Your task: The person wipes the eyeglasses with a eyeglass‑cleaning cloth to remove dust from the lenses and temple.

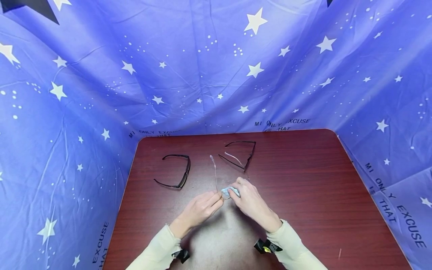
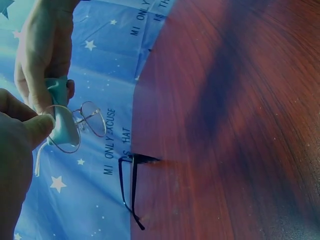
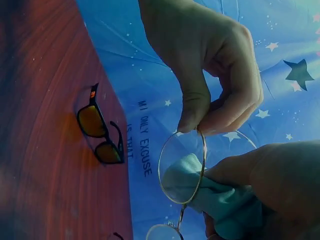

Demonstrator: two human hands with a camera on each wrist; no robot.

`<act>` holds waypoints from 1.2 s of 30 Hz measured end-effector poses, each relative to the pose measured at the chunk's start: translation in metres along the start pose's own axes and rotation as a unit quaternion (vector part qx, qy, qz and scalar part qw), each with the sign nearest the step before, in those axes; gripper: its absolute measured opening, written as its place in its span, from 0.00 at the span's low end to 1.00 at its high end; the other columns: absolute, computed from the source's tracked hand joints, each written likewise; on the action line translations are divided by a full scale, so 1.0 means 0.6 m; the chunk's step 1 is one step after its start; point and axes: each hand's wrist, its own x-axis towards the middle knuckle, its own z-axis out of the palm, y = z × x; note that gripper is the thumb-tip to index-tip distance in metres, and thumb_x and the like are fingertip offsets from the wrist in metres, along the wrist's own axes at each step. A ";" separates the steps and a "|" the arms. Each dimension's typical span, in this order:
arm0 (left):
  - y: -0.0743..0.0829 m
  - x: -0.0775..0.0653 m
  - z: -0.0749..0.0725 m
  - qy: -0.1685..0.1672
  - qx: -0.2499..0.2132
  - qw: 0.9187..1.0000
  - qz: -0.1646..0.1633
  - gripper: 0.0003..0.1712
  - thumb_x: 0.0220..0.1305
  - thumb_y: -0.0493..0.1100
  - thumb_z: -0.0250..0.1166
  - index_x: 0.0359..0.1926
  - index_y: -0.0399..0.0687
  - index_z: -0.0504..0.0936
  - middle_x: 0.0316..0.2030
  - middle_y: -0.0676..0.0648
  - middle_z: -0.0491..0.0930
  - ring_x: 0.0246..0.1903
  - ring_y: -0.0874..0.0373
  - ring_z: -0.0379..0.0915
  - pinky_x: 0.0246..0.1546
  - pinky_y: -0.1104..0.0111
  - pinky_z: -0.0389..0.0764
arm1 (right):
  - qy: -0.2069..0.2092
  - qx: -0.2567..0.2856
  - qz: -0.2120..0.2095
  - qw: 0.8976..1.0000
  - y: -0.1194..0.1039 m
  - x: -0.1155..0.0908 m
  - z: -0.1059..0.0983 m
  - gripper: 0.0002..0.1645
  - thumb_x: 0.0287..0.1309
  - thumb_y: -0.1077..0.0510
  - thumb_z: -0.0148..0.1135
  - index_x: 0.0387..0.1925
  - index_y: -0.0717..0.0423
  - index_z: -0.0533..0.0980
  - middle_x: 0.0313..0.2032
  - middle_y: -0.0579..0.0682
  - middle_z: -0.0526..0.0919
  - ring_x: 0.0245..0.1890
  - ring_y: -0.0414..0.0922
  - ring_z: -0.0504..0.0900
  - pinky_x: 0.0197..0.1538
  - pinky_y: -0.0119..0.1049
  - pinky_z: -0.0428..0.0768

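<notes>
Left fingers (image 2: 20, 109) pinch glasses (image 3: 182, 216); only right-wrist view suggests orange-lensed sunglasses (image 3: 93, 121).

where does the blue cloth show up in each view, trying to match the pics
Head: the blue cloth is below centre, slightly right.
Left wrist: the blue cloth is at the left, about mid-height.
Right wrist: the blue cloth is right of centre, low down.
Shared landmark: the thin-rimmed glasses, next to it in every view.

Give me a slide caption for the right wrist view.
Left hand pinching thin-rimmed glasses, right hand holding a teal cloth behind one lens; sunglasses on the table.
</notes>
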 end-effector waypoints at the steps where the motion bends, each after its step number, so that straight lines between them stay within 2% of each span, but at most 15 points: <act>1: 0.000 -0.001 0.000 -0.001 0.002 1.000 0.000 0.08 0.65 0.36 0.56 0.39 0.44 0.82 0.43 0.49 0.83 0.41 0.61 0.79 0.45 0.74 0.83 | -0.003 0.005 0.003 1.000 0.000 -0.001 0.000 0.04 0.59 0.66 0.68 0.29 0.59 0.83 0.26 0.44 0.73 0.26 0.40 0.71 0.28 0.37 0.73; 9: 0.004 -0.007 -0.001 -0.004 0.011 1.000 0.000 0.11 0.68 0.36 0.55 0.42 0.45 0.84 0.43 0.51 0.83 0.39 0.62 0.78 0.42 0.76 0.82 | -0.028 0.037 0.008 0.999 -0.018 -0.005 0.000 0.08 0.60 0.64 0.68 0.25 0.53 0.80 0.24 0.39 0.67 0.23 0.34 0.63 0.25 0.30 0.66; 17: -0.001 -0.009 -0.003 0.001 0.015 1.000 0.015 0.13 0.73 0.35 0.52 0.41 0.46 0.84 0.43 0.51 0.84 0.41 0.61 0.79 0.44 0.75 0.83 | -0.003 0.013 -0.011 1.000 -0.008 -0.008 0.002 0.07 0.58 0.65 0.69 0.26 0.55 0.80 0.25 0.40 0.69 0.25 0.36 0.66 0.27 0.33 0.70; 22: -0.002 -0.013 -0.003 -0.007 0.009 1.000 0.018 0.12 0.70 0.35 0.54 0.42 0.46 0.84 0.43 0.50 0.84 0.41 0.61 0.79 0.46 0.74 0.83 | -0.002 0.019 -0.001 1.000 0.004 -0.011 0.004 0.06 0.58 0.66 0.70 0.27 0.56 0.81 0.26 0.41 0.71 0.27 0.37 0.68 0.29 0.33 0.72; 27: -0.004 -0.015 -0.002 -0.018 -0.007 1.000 0.017 0.13 0.67 0.37 0.55 0.45 0.45 0.85 0.46 0.49 0.85 0.43 0.60 0.80 0.48 0.73 0.83 | -0.008 0.040 0.003 0.999 0.013 -0.013 0.002 0.04 0.60 0.65 0.69 0.30 0.55 0.82 0.28 0.40 0.72 0.28 0.35 0.68 0.30 0.32 0.72; 32: -0.009 -0.017 -0.003 -0.013 -0.014 1.000 0.017 0.13 0.65 0.37 0.56 0.43 0.45 0.86 0.46 0.48 0.86 0.44 0.59 0.82 0.49 0.72 0.84 | 0.026 0.067 0.017 0.997 0.026 -0.013 -0.007 0.03 0.63 0.63 0.69 0.36 0.52 0.86 0.31 0.40 0.78 0.30 0.34 0.72 0.33 0.33 0.75; 36: -0.009 -0.019 -0.003 -0.009 -0.009 1.000 0.027 0.13 0.65 0.36 0.57 0.42 0.45 0.87 0.45 0.48 0.86 0.43 0.59 0.82 0.48 0.72 0.84 | 0.067 0.055 0.042 0.995 0.044 -0.013 -0.013 0.07 0.64 0.62 0.69 0.43 0.52 0.86 0.34 0.42 0.80 0.32 0.37 0.75 0.35 0.37 0.77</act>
